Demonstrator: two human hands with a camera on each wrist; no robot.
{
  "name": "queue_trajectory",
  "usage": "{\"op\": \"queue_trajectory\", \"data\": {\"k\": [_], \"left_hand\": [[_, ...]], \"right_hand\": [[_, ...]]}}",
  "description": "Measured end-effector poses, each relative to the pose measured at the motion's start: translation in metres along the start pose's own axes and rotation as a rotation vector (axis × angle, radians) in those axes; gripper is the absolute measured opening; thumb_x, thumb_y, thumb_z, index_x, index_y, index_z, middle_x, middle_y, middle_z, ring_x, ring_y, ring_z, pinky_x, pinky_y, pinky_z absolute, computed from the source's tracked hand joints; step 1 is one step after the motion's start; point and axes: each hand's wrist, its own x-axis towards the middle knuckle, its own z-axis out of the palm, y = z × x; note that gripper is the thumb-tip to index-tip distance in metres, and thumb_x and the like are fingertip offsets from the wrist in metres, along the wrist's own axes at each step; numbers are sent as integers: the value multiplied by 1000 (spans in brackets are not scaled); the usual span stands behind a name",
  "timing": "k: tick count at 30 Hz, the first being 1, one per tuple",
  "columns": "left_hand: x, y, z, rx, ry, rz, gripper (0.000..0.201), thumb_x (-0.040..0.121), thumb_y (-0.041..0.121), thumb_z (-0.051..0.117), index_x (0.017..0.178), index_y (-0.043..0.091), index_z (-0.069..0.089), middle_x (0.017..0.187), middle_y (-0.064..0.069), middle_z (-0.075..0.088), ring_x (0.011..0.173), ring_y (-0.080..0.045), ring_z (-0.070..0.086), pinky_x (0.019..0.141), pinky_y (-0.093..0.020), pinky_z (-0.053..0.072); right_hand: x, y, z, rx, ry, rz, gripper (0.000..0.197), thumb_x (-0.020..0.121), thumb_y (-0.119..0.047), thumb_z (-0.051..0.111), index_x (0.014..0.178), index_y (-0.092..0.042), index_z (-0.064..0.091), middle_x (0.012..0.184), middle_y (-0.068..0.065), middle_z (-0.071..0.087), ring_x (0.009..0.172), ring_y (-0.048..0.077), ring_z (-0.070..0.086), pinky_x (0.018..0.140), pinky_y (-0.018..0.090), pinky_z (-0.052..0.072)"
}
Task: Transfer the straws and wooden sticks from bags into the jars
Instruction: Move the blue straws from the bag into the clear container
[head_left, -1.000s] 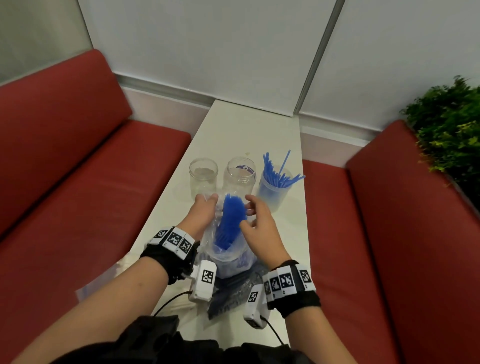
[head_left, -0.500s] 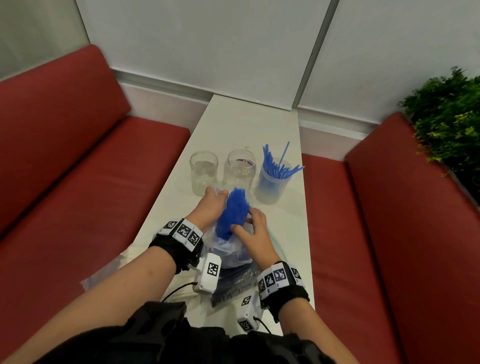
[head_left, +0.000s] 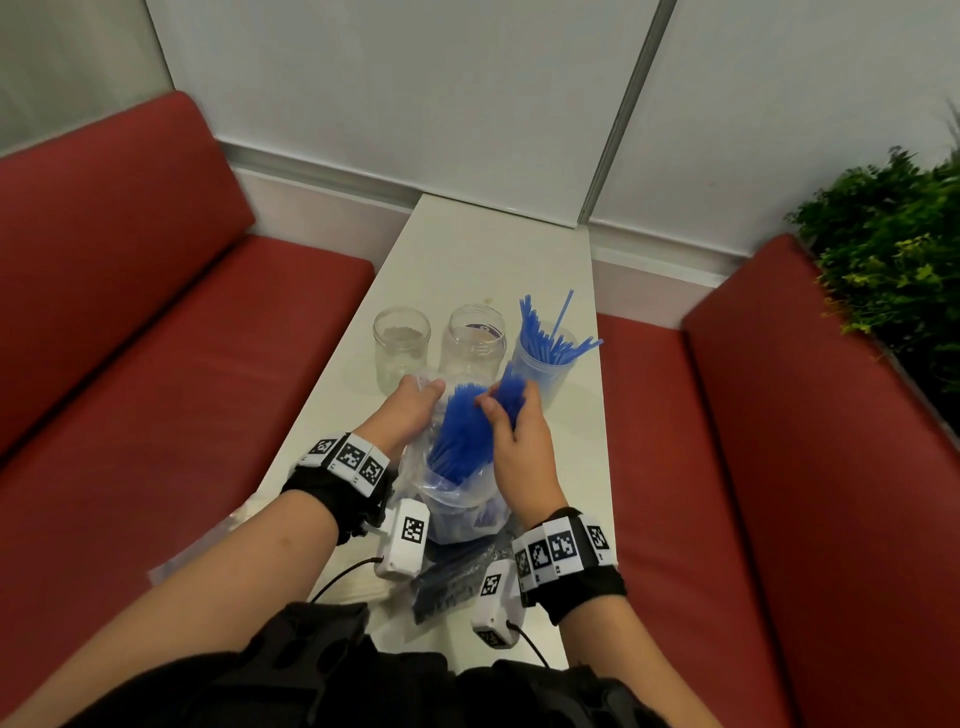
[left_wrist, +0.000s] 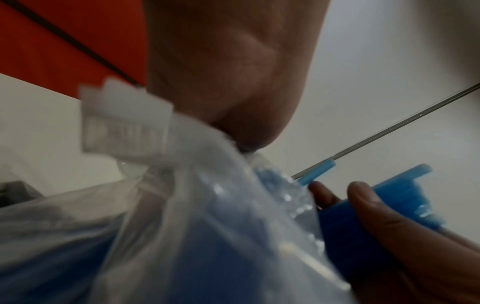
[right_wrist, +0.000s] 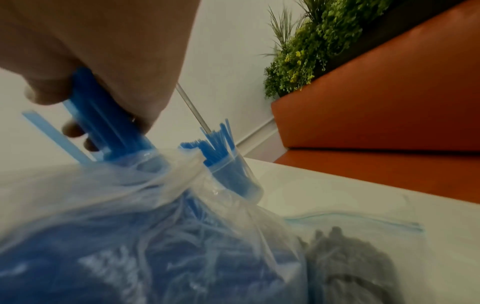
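A clear plastic bag (head_left: 457, 499) full of blue straws (head_left: 460, 436) stands on the white table (head_left: 498, 249) in front of me. My left hand (head_left: 410, 410) pinches the bag's rim (left_wrist: 161, 131) on its left side. My right hand (head_left: 511, 415) grips a small bunch of blue straws (right_wrist: 103, 115) whose lower ends are still inside the bag's mouth. Behind the bag stand two clear glass jars (head_left: 401, 349) (head_left: 474, 340) with no straws in them, and a third jar (head_left: 543, 366) holding several blue straws.
A second zip bag with dark straws (head_left: 452, 577) lies on the table near my body, also seen in the right wrist view as a dark bag (right_wrist: 350, 267). Red bench seats (head_left: 156, 395) flank the narrow table. A green plant (head_left: 893, 260) stands at the right.
My right hand has closed around a bunch of straws and lifted it up and to the right, partly out of the bag. The left hand keeps its hold on the bag.
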Motion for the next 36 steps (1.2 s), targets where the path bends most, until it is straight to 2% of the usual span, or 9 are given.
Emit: {"op": "queue_trajectory", "data": {"k": [5,7,10,17,20,24,27,32,36], "left_hand": [[3,0,-2,24,11,0,46,108,33,41,140,-1,42,136,-25,56,126,-38,55,111,-55,42],[4,0,-2,5,-6,-2,47,108,30,41,141,-3,42,138,-27,55,128,-41,54,111,-57,42],[7,1,-3,-1,-6,-16,48,108,30,40,144,-2,39,141,-30,51,130,-44,51,111,-59,41],[10,2,-5,-1,1,-49,47,107,31,41,144,2,40,139,-26,53,127,-41,54,110,-58,43],[11,3,-6,10,5,-47,49,107,33,39,143,0,40,133,-24,56,123,-39,56,109,-57,44],[13,2,-8,13,7,-19,45,107,32,39,137,-2,44,111,-14,57,102,-27,57,106,-54,48],[15,0,-10,29,14,-32,45,107,36,39,137,3,44,120,-16,59,108,-25,58,107,-53,48],[20,-6,-11,46,22,-48,42,107,43,41,137,13,43,129,-8,57,119,-26,57,109,-51,45],[24,-8,-12,89,10,-54,40,105,47,41,132,18,45,124,-4,59,115,-23,58,107,-48,46]], "right_hand": [[-11,-7,9,70,-116,84,26,104,-9,49,130,-11,49,119,5,63,117,23,61,106,37,49],[-2,-22,7,84,-128,51,24,104,-11,50,128,-11,52,120,5,64,116,20,61,104,30,49],[19,-47,-5,106,-70,-62,19,103,-14,51,122,-12,54,102,-8,67,100,8,64,95,20,50],[32,-64,-18,37,-188,-19,10,104,-10,49,111,-10,54,92,5,63,86,11,61,90,28,48],[53,-100,-37,97,-214,-122,9,102,-11,52,106,-18,56,88,2,65,85,10,65,86,26,50],[101,-174,-79,247,-166,-369,10,96,-11,56,102,-18,54,85,3,62,83,19,65,85,35,52],[136,-204,-107,252,-68,-517,11,96,-9,54,105,-13,51,86,6,58,83,22,63,87,39,52],[194,-167,-109,141,162,-474,11,100,-5,46,107,-14,46,96,6,54,84,15,60,88,30,52],[224,-92,-86,-19,188,-291,9,103,-13,47,111,-16,46,98,1,58,92,14,62,96,39,52]]}}
